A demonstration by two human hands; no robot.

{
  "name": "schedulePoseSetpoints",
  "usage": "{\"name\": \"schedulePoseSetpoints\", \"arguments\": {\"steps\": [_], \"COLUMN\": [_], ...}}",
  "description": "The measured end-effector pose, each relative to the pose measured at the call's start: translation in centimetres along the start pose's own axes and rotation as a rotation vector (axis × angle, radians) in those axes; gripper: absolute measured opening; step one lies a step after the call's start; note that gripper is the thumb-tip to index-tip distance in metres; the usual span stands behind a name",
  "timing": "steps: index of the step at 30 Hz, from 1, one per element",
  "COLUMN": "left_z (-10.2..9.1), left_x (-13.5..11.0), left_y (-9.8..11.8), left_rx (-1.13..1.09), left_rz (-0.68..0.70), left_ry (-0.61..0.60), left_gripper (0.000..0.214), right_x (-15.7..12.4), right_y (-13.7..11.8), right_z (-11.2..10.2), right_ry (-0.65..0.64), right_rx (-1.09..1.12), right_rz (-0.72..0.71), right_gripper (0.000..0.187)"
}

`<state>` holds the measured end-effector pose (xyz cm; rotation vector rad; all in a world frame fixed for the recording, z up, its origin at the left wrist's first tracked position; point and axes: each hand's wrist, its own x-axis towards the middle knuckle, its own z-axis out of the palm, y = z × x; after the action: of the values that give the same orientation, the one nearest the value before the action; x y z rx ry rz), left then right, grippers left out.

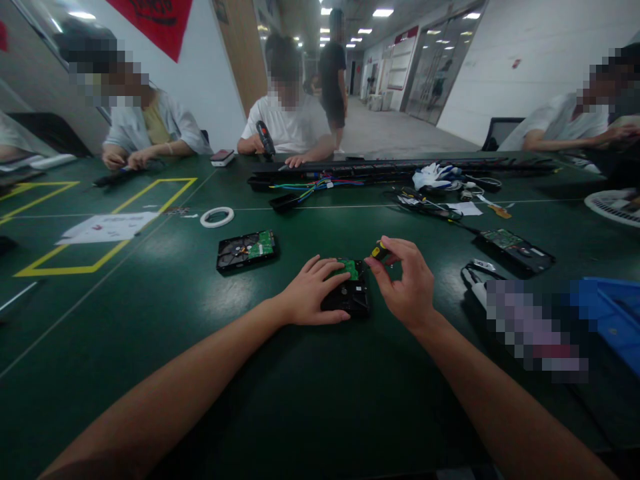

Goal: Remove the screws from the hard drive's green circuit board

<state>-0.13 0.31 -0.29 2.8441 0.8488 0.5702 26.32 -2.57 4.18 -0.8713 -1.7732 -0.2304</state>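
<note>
A black hard drive (353, 297) with a green circuit board on top lies on the green table (300, 400) in front of me. My left hand (313, 291) rests flat on its left side, fingers spread over the drive and board. My right hand (406, 283) is closed in a pinch on a small screwdriver (379, 252) with a yellow and black handle, held upright over the drive's far right corner.
A second hard drive (247, 251) lies to the left, a third (514, 249) to the right. A white tape ring (217, 217), papers (107, 227), cables and a long black unit (400, 170) lie further back. Several people sit around the table. A blue bin (613, 313) stands at right.
</note>
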Motion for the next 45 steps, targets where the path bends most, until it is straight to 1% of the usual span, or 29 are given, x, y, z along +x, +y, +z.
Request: {"name": "schedulePoseSetpoints", "arguments": {"steps": [4,9,15,21,31,33,36,39,41,45], "left_z": [0.03,0.02,0.08,0.07,-0.15,-0.14,-0.12,-0.09,-0.08,-0.1], "left_x": [0.0,0.0,0.04,0.03,0.07,0.06,0.05,0.05,0.05,0.03], "left_y": [-0.06,0.04,-0.02,-0.03,0.09,0.1,0.15,0.19,0.18,0.1], "left_rx": [0.003,-0.011,-0.013,-0.019,-0.038,-0.032,-0.029,-0.025,-0.019,-0.026], "left_rz": [0.004,-0.003,-0.001,0.001,-0.005,-0.01,-0.013,-0.018,-0.015,-0.011], "left_ry": [-0.001,0.003,0.0,0.005,0.006,0.0,-0.002,0.004,0.005,-0.001], "left_gripper": [0.09,0.089,0.09,0.09,0.09,0.09,0.091,0.091,0.091,0.091], "right_x": [-0.09,-0.07,0.23,-0.16,0.11,0.02,-0.2,-0.32,-0.26,0.09], "right_y": [-0.14,-0.34,-0.2,-0.24,0.28,0.3,0.09,-0.24,-0.39,-0.41], "right_z": [0.05,0.16,-0.03,0.31,-0.12,-0.04,0.16,0.27,0.24,0.03], "right_ry": [-0.005,-0.024,-0.009,-0.03,-0.023,-0.051,-0.14,-0.193,-0.184,-0.136], "right_rx": [0.006,0.021,-0.012,0.014,-0.013,0.013,0.102,0.163,0.15,0.049], "right_rz": [-0.008,0.026,-0.037,0.013,0.017,0.041,0.088,0.098,0.078,0.047], "right_gripper": [0.057,0.059,0.057,0.061,0.058,0.058,0.059,0.059,0.059,0.06]}}
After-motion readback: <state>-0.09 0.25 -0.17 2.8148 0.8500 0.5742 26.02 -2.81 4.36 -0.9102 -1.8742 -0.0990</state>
